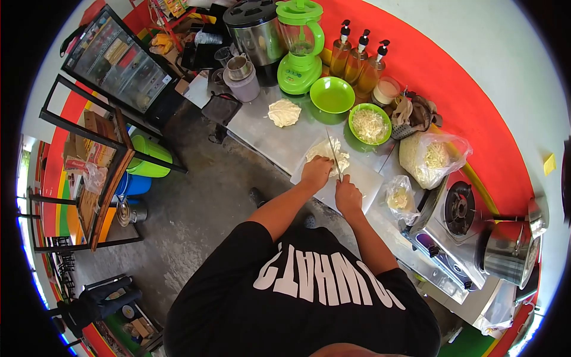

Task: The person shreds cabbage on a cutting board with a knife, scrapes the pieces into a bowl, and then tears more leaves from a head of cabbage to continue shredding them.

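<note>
My right hand [348, 195] is wrapped round the handle of a long knife [333, 147], its blade pointing away from me across pale cabbage [338, 146]. Curled fingers of my left hand [317, 171] hold the cabbage down on a white cutting board [364, 183], just left of the blade. Another pale cabbage piece [284, 113] lies on the metal table farther left. Beyond the board, a green bowl [351, 140] holds shredded cabbage [369, 125]. A second green bowl [332, 102] stands beside it. My left fingertips are partly hidden.
At the back are a green blender [300, 74], several pump bottles [355, 59] and a steel dispenser [254, 38]. To the right sit a plastic bag of shreds [437, 156], a smaller bag [401, 199], a gas stove [443, 229] and a steel pot [505, 253].
</note>
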`<state>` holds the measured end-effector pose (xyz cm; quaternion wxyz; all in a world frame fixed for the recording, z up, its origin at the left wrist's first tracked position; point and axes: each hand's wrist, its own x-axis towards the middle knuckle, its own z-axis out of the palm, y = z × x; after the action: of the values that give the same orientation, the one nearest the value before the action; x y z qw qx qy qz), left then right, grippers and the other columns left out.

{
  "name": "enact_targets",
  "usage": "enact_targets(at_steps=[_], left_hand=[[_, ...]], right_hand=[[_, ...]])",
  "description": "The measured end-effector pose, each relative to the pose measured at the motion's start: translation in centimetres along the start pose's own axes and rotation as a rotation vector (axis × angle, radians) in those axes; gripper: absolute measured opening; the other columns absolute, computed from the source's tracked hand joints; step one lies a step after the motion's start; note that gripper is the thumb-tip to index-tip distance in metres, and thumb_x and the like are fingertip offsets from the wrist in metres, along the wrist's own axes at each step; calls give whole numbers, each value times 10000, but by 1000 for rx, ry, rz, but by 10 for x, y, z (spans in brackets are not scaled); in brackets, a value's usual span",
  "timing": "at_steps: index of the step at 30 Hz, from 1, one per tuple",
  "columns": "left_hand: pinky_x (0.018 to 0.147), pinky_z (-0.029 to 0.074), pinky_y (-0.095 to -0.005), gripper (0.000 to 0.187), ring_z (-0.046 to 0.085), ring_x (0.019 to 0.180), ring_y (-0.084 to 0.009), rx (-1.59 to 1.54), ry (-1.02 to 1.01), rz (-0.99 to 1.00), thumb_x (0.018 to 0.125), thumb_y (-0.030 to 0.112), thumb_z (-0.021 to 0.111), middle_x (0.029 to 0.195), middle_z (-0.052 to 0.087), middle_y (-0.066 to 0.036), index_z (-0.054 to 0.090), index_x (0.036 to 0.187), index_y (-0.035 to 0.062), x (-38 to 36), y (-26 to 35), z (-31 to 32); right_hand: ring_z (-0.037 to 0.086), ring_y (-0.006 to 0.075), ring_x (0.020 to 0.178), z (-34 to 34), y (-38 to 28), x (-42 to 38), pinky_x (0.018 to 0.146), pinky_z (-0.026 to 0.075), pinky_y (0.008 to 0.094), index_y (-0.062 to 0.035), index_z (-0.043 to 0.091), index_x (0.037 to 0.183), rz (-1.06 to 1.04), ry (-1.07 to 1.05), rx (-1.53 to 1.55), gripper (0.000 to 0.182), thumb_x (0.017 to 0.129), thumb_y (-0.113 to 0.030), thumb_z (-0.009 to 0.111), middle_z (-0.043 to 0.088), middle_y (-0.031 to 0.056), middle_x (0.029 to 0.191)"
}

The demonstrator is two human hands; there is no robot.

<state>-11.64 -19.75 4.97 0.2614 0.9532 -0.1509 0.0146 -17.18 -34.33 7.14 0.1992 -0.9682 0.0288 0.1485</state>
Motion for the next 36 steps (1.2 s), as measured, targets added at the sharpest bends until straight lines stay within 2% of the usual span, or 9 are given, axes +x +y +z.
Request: enact_targets(at_steps=[3,7,18,30,32,36], left_hand=[[860,572,-440,244,646,1129,-294,7,-87,-48,860,145,693,1137,724,-78,716,1098,99,2,1,-3],[870,568,-436,241,646,1127,-293,14,-60,-54,858,143,700,1137,725,-77,719,1095,101,1,2,-2],[835,552,-441,205,649,1066,-294,-47,-13,-57,852,147,716,1024,724,-84,712,1056,118,1,1,-2],[847,553,-427,197,633,1101,-277,-10,-23,-77,858,143,709,1041,722,-52,714,1054,118,2,1,2],[851,552,-422,192,630,1101,-275,-28,-21,-52,859,141,708,1047,721,-47,720,1049,116,2,-2,5],[859,548,-413,180,622,1088,-277,-23,-25,-33,861,142,707,1052,716,-37,736,1036,111,0,-3,4]], right_hand=[[698,475,813,-3,0,-4,746,552,564,-11,463,1102,-13,5,-27,312,1053,-319,466,699,285,860],[703,463,783,-1,2,-9,716,556,561,-18,466,1085,-15,9,-47,303,1052,-319,472,702,269,829],[705,463,769,9,8,-6,711,567,554,-17,468,1073,-12,34,-3,310,1048,-326,485,699,274,814],[716,452,812,10,0,-17,737,579,532,-13,469,1074,63,-12,-18,318,1052,-330,479,709,267,850],[726,422,795,21,3,-16,738,589,508,-36,464,1073,112,-5,-52,302,1059,-338,466,723,230,832],[732,410,792,30,1,3,731,599,492,-36,471,1064,139,5,-28,301,1060,-337,467,729,219,834]])
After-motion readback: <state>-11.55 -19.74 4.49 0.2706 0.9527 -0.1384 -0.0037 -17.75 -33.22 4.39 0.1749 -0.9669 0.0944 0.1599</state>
